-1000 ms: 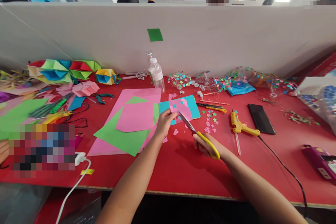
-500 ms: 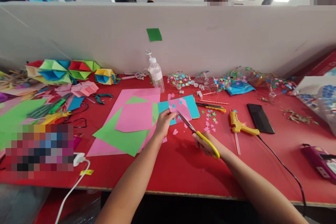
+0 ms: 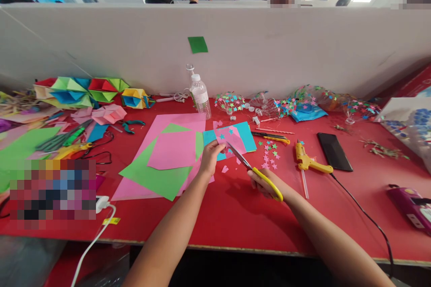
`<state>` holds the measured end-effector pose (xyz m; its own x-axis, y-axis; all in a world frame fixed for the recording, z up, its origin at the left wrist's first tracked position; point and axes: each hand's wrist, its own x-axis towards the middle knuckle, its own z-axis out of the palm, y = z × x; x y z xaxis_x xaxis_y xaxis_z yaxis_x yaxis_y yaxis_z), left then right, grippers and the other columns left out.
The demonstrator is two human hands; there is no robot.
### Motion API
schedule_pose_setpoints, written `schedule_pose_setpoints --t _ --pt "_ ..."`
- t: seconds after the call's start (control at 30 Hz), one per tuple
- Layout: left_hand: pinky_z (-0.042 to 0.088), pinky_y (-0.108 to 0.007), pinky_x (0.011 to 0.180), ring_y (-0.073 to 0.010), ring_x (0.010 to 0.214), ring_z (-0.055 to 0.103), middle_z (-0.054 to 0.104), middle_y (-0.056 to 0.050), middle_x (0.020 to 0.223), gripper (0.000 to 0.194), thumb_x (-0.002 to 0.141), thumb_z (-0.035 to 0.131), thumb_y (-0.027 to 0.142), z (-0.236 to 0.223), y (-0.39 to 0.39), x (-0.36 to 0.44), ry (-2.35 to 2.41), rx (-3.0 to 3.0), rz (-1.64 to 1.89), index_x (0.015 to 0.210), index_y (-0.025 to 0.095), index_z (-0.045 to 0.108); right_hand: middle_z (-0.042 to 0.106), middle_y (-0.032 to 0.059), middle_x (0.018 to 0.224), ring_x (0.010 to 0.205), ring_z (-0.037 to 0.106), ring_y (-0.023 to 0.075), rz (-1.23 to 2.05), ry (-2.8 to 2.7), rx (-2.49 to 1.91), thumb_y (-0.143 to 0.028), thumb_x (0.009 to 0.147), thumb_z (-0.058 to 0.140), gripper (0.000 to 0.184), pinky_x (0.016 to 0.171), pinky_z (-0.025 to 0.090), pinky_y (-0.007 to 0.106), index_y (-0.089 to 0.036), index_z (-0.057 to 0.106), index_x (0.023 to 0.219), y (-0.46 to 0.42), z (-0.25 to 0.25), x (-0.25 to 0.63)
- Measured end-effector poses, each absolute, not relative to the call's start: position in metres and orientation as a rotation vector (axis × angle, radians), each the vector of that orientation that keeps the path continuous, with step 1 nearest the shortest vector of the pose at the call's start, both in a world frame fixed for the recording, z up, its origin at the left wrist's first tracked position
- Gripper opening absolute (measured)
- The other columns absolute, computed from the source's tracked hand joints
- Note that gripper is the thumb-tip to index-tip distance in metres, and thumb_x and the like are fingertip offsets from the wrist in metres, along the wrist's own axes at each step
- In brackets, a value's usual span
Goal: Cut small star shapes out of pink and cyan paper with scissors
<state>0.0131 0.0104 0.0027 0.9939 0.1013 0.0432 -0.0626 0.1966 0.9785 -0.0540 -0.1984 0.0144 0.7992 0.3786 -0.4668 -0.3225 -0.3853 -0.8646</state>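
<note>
My left hand (image 3: 210, 158) pinches a small pink paper piece (image 3: 233, 138) above the red table (image 3: 235, 215). My right hand (image 3: 266, 184) grips yellow-handled scissors (image 3: 256, 171), whose blades point up-left into the pink piece. Under them lies a blue sheet (image 3: 247, 136) with small stars on it. To the left, pink and green paper sheets (image 3: 168, 157) overlap on the table. Small cut-out stars (image 3: 271, 154) lie scattered just right of the scissors.
A yellow glue gun (image 3: 310, 161) with a black cord and a black phone (image 3: 334, 151) lie to the right. A water bottle (image 3: 200, 96) stands by the white partition (image 3: 269, 49). Folded paper shapes (image 3: 84, 89) and tools crowd the left. A purple device (image 3: 409, 204) sits at far right.
</note>
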Motion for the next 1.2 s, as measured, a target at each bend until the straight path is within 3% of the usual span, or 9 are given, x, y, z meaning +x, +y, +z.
schedule_pose_setpoints --t 0.17,0.47,0.77,1.2 --pt "0.036 -0.024 0.064 -0.0101 0.061 0.044 0.05 0.004 0.056 0.017 0.068 0.066 0.027 -0.001 0.012 0.015 0.043 1.36 0.15 0.057 0.018 0.056 0.033 -0.0087 0.034 0.028 0.03 0.0056 0.757 -0.076 -1.782 -0.074 0.082 0.048 0.058 0.03 0.026 0.019 -0.019 0.049 0.062 -0.201 0.012 -0.054" --pt "0.04 -0.023 0.063 -0.0093 0.06 0.047 0.053 0.004 0.058 0.019 0.069 0.072 0.032 -0.005 -0.004 0.008 0.098 1.28 0.165 0.063 0.018 0.061 0.036 -0.0089 0.032 0.025 0.032 0.007 0.737 -0.107 -1.65 -0.08 0.08 0.043 0.063 0.031 0.028 0.02 -0.019 0.052 0.066 -0.199 0.001 -0.055" --pt "0.034 -0.021 0.05 -0.009 0.055 0.046 0.052 0.003 0.056 0.028 0.065 0.075 0.039 -0.011 -0.014 0.005 0.275 1.245 0.116 0.061 0.018 0.056 0.037 -0.0076 0.03 0.025 0.035 0.0072 0.676 -0.121 -1.671 -0.077 0.083 0.041 0.063 0.033 0.029 0.021 -0.018 0.053 0.063 -0.191 0.007 -0.059" --pt "0.04 -0.022 0.061 -0.0085 0.057 0.048 0.053 0.004 0.056 0.025 0.065 0.075 0.035 -0.007 -0.017 0.004 0.223 1.175 0.131 0.061 0.018 0.057 0.036 -0.0063 0.028 0.023 0.034 0.007 0.649 0.028 -1.743 -0.071 0.086 0.043 0.06 0.031 0.027 0.021 -0.02 0.047 0.055 -0.181 0.008 -0.062"
